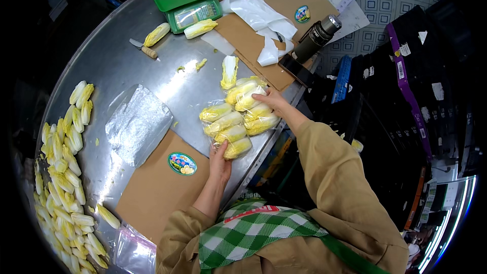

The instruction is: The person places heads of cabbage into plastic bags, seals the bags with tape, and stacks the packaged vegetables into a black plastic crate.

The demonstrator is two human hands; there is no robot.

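Note:
Small yellow-and-white napa cabbages in clear plastic lie in two side-by-side groups near the table's front edge. My left hand (pixel 220 163) grips the near end of the left bag of cabbages (pixel 224 123). Around the far right group, the right bag of cabbages (pixel 260 118), my right hand (pixel 272 101) is closed, its thumb on one cabbage. Whether the two groups share one bag I cannot tell. Just beyond them rests a loose cabbage (pixel 229 71), cut end pointing away.
Loose cabbages (pixel 62 182) are heaped along the left of the metal table (pixel 114 57). A knife (pixel 144 48) lies near a green scale (pixel 194 13). Silvery sheet (pixel 139 125), printed cardboard (pixel 163 190), plastic bags (pixel 135 249), white film (pixel 258 15) and a thermos (pixel 317 38) are around.

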